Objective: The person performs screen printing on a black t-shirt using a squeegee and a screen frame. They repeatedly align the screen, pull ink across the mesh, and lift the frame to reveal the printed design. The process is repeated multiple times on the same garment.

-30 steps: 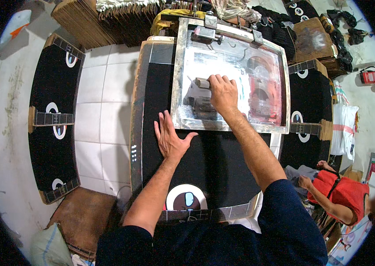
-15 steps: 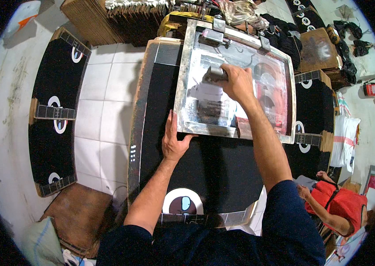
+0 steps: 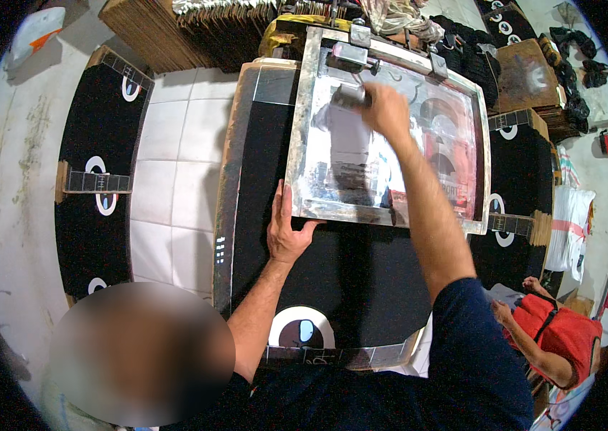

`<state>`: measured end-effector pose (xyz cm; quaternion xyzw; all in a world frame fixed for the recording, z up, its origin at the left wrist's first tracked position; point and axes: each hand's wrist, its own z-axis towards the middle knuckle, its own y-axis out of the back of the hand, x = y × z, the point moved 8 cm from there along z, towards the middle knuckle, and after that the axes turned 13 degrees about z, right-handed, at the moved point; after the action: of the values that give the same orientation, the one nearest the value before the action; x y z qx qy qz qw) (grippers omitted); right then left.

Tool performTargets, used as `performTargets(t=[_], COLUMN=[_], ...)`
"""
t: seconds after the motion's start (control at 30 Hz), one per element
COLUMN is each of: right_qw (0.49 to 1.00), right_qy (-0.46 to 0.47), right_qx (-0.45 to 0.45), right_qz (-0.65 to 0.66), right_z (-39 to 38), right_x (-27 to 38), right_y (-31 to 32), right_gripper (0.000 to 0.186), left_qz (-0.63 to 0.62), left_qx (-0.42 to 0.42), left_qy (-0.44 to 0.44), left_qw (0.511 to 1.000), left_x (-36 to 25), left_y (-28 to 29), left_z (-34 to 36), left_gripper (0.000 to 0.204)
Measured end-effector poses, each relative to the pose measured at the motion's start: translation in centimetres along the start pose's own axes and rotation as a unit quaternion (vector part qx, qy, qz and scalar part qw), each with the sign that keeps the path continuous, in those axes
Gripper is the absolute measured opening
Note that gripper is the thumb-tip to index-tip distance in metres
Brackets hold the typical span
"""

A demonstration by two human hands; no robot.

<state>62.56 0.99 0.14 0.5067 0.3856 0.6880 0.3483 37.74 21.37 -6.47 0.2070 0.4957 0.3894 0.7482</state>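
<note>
A screen-printing frame [image 3: 294,154] with a metal rim lies over black fabric [image 3: 361,287] stretched on a board. Inside the frame, a dark-inked mesh [image 3: 390,147] carries a reddish patch at its right side. My right hand [image 3: 389,111] is closed around a grey squeegee [image 3: 348,97] in the upper left part of the mesh; its lower edge is hard to make out. At the frame's near left corner rests my left hand [image 3: 289,233], fingers stretched along the side and thumb spread by the near edge. A white eye print [image 3: 282,325] shows on the fabric near me.
Clamps [image 3: 360,34] hold the frame's far edge. Black printed boards [image 3: 95,129] stand left, beyond a tiled strip [image 3: 153,165], and others [image 3: 509,165] right. Cardboard stacks [image 3: 139,32] are behind. A person in red [image 3: 552,334] is at the lower right. A blurred oval hides the lower left.
My right hand has moved the squeegee a little farther away from me over the mesh. The left hand keeps its place at the frame corner. The view has shifted slightly.
</note>
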Motion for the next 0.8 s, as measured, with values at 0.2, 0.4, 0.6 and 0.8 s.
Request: performTargets(t=[0.2, 0.4, 0.6, 0.8], right_qw=[0.997, 0.999, 0.979, 0.985], right_qy=[0.051, 0.021, -0.023, 0.071], right_qx=[0.049, 0.023, 0.191, -0.131], right_qz=[-0.012, -0.009, -0.067, 0.083], right_z=[-10.5, 2.2, 12.0, 0.0], right_x=[5.2, 0.5, -2.7, -3.2], right_y=[1.1, 2.4, -2.3, 7.7], right_gripper=[0.036, 0.044, 0.076, 0.038], left_qz=[-0.002, 0.024, 0.009, -0.023], left_qx=[0.009, 0.023, 0.03, 0.059], left_qy=[0.01, 0.007, 0.044, 0.12], left_qw=[1.0, 0.999, 0.999, 0.991], left_x=[0.2, 0.1, 0.3, 1.2], left_y=[-0.2, -0.3, -0.4, -0.8], left_z=[-0.1, -0.1, -0.1, -0.7], left_gripper=[0.11, 0.112, 0.117, 0.123])
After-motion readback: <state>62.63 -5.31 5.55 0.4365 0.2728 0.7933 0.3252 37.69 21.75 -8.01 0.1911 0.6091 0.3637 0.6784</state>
